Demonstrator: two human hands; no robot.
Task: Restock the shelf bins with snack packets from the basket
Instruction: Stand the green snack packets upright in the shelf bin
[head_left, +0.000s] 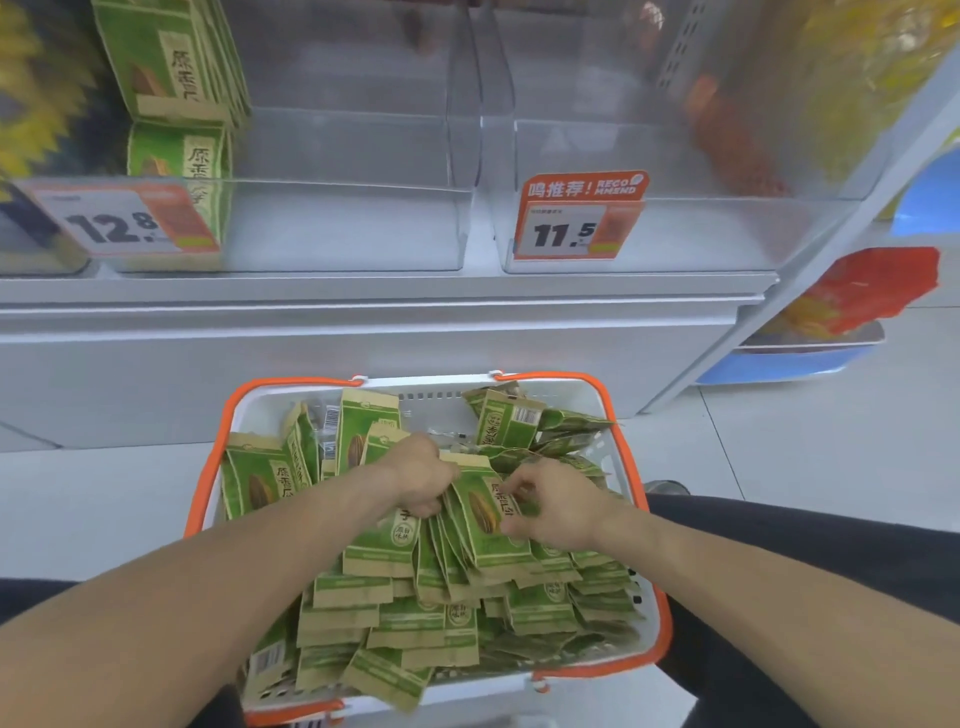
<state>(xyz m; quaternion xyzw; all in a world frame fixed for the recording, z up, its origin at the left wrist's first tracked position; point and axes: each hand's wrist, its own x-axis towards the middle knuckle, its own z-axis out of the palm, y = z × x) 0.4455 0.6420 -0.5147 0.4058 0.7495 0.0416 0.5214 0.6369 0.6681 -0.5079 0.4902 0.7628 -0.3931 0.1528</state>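
Hands are working inside a white basket (613, 400) with orange handles, sitting on the floor before the shelf. Left hand (418, 475) is gripping a fanned bunch of green snack packets (441, 540), fingers curled around their tops, while right hand (558, 506) is pinching the frontmost packet of the same bunch. More green packets are lying heaped in the basket. Above, two clear shelf bins are standing side by side: left bin (343, 223) is holding a few upright green packets (171, 67) at its left end, right bin (691, 228) is carrying an 11.5 price tag (576, 223)
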